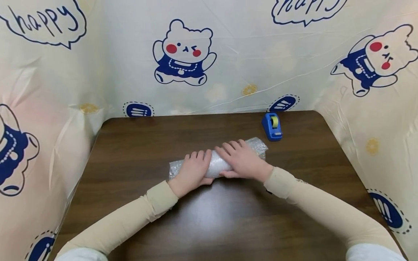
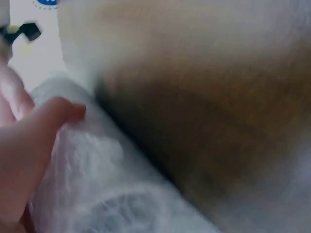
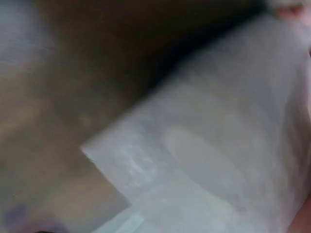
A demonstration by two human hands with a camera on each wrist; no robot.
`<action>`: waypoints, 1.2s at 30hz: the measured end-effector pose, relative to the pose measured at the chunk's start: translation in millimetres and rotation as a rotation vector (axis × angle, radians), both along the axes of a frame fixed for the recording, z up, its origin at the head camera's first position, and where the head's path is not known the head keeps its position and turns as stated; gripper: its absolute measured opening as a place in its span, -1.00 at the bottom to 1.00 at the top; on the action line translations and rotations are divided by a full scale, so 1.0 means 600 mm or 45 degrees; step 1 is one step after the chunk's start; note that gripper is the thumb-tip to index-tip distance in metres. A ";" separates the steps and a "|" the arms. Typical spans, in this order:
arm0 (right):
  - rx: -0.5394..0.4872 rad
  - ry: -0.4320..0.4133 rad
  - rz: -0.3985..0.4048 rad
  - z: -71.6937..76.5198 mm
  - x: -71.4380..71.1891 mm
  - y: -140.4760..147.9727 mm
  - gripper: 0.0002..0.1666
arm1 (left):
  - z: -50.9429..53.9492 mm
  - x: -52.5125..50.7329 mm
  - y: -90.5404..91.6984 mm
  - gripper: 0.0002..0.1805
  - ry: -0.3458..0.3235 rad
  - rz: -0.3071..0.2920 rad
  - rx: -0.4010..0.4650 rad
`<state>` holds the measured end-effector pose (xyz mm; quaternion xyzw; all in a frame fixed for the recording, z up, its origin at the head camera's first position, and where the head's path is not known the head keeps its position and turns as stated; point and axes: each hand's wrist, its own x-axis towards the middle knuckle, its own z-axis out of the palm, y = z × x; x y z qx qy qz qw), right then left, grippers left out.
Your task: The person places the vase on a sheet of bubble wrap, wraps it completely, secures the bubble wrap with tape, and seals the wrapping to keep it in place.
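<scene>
On the head view's worktop [image 1: 130, 145], left hand [image 1: 192, 168] and right hand [image 1: 245, 161], half-closed, are gripping a bubble-wrap roll [image 1: 216, 165] near a dispenser [image 1: 268, 127] holding yellow tape [image 1: 275, 121]; the left wrist view is showing a thumb [image 2: 60, 112] against it, the right, its blurred edge.

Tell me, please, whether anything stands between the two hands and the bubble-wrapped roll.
Nothing visible does: the left hand and the right hand both touch the bubble-wrapped roll directly. The blue tape dispenser stands beyond the roll's right end, outside the space between hands and roll.
</scene>
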<state>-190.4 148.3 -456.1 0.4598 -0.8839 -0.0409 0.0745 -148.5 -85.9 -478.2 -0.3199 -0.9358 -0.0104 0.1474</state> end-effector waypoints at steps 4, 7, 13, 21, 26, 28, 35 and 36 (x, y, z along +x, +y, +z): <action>-0.046 0.097 0.033 -0.015 0.020 0.007 0.19 | 0.009 -0.008 -0.009 0.00 -0.156 -0.085 0.058; -0.053 0.137 0.019 -0.016 0.027 0.006 0.29 | 0.013 -0.018 -0.015 -0.03 -0.230 -0.171 0.072; 0.003 0.248 -0.008 -0.013 0.024 -0.004 0.23 | 0.016 -0.032 -0.020 0.02 -0.222 -0.216 -0.016; -0.019 0.146 -0.004 -0.015 0.017 0.000 0.19 | 0.001 -0.018 -0.018 0.02 -0.067 -0.177 -0.161; 0.003 0.107 -0.003 -0.016 0.020 -0.001 0.17 | 0.016 -0.020 -0.026 -0.05 -0.480 -0.121 0.119; 0.010 0.104 -0.007 -0.016 0.022 -0.001 0.18 | 0.021 -0.024 -0.028 -0.07 -0.603 -0.080 0.246; -0.027 0.144 0.031 -0.019 0.029 -0.004 0.19 | 0.025 -0.040 -0.033 -0.10 -0.585 -0.074 0.303; -0.026 0.150 0.032 -0.020 0.030 -0.004 0.19 | 0.024 -0.041 -0.033 -0.08 -0.556 -0.081 0.274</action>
